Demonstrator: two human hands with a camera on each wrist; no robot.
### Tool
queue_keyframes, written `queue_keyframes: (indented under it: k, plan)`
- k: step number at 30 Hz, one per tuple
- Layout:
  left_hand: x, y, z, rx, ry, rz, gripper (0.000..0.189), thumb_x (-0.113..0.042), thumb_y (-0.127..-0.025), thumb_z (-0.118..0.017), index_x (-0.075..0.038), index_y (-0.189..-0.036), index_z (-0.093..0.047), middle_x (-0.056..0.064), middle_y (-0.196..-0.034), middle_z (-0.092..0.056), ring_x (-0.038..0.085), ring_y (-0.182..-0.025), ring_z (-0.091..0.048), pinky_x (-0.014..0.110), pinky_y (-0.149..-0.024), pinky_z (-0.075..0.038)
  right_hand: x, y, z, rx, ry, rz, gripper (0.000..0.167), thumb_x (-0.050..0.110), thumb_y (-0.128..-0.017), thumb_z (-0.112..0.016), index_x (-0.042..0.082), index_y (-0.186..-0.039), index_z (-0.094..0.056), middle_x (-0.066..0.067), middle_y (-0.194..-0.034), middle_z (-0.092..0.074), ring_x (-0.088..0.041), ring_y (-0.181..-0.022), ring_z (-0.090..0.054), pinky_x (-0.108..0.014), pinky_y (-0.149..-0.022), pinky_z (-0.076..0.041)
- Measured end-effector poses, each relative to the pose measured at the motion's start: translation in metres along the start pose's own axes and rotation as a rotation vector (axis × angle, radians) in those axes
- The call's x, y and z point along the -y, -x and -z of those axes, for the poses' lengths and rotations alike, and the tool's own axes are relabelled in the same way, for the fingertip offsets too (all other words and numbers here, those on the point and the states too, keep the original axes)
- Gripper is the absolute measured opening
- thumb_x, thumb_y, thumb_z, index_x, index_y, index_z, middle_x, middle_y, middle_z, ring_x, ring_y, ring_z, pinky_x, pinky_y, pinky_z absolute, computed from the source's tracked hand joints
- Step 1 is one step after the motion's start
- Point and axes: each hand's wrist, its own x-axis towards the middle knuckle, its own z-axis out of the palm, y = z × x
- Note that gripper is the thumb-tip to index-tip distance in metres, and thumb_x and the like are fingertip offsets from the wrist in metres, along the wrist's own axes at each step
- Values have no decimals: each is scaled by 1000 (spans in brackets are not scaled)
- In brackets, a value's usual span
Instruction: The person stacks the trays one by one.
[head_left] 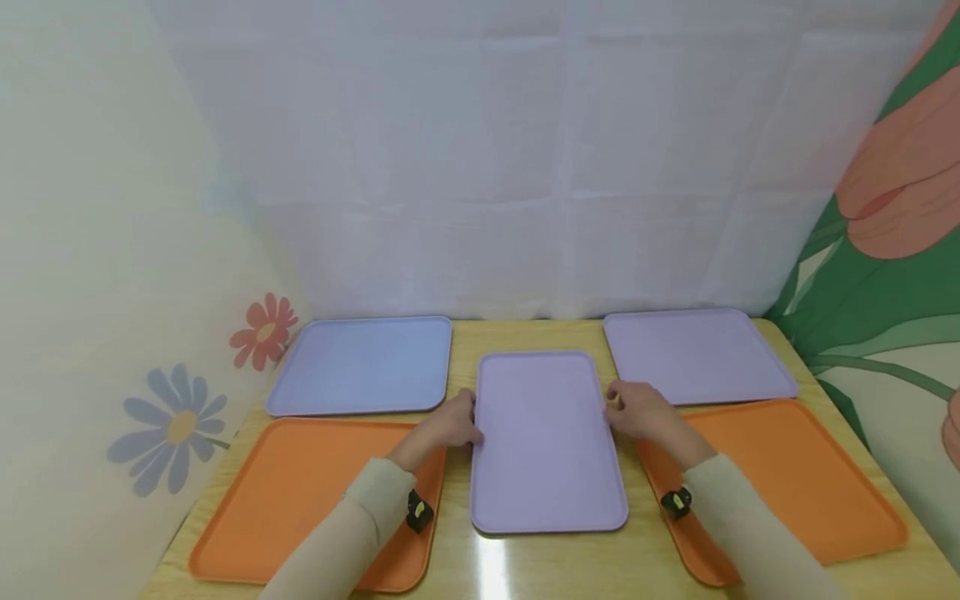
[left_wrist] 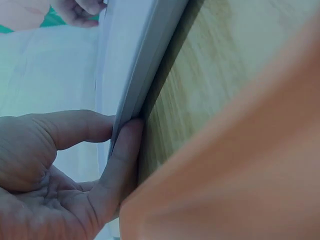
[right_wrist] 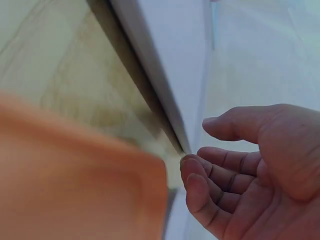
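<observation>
A purple tray (head_left: 547, 442) lies lengthwise in the middle of the wooden table, between both hands. My left hand (head_left: 453, 421) pinches its left rim; in the left wrist view, the thumb and a finger (left_wrist: 129, 137) meet the tray's edge (left_wrist: 150, 60) from opposite sides. At the right rim is my right hand (head_left: 641, 408). Its thumb stands away from the fingers (right_wrist: 197, 190), which are bent loosely beside the tray's edge (right_wrist: 150, 55). Whether those fingertips touch the rim I cannot tell.
A blue tray (head_left: 363, 367) lies at the back left and another purple tray (head_left: 697, 354) at the back right. Orange trays lie in front of them, one on the left (head_left: 300, 500) and one on the right (head_left: 795, 483), beneath the forearms. A white cloth (head_left: 525, 167) hangs behind the table (head_left: 525, 567).
</observation>
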Motion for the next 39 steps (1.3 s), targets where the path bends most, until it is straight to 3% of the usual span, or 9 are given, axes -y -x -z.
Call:
queue_keyframes:
  k: [3, 10, 15, 25, 39]
  plan:
    - [1, 0, 0, 32, 100, 22, 68, 7, -81, -75, 15, -136, -36, 16, -95, -60, 25, -72, -68, 35, -65, -61, -6, 8, 11, -6, -6, -3, 29, 16, -93, -64, -4, -113, -63, -14, -93, -67, -29, -85, -64, -47, -78, -55]
    - [2, 0, -1, 48, 198, 36, 71, 12, -79, -74, 15, -137, -33, 18, -97, -58, 28, -70, -71, 36, -63, -62, -30, 31, 37, -18, 2, -44, 34, 18, -95, -66, -6, -119, -62, -15, -94, -67, -30, -84, -63, -49, -76, -54]
    - [2, -2, -1, 60, 211, 52, 71, 13, -79, -74, 14, -138, -33, 18, -98, -56, 28, -72, -71, 36, -63, -62, -57, 48, 52, -55, -12, -12, 41, 16, -93, -69, -10, -123, -59, -24, -104, -67, -38, -93, -65, -52, -80, -55]
    - [1, -1, -2, 78, 214, 69, 71, 13, -82, -72, 14, -140, -31, 20, -102, -56, 29, -74, -71, 37, -64, -62, -113, 82, 69, -117, -33, -33, 55, 11, -90, -72, -21, -127, -50, -42, -117, -58, -54, -103, -61, -62, -86, -53]
    - [1, 2, -2, 78, 261, 65, 68, 15, -81, -69, 13, -137, -31, 20, -99, -57, 33, -72, -72, 38, -62, -62, -172, 132, 86, -49, -26, -160, 69, 24, -97, -67, -27, -133, -37, -53, -126, -43, -65, -108, -52, -65, -85, -52]
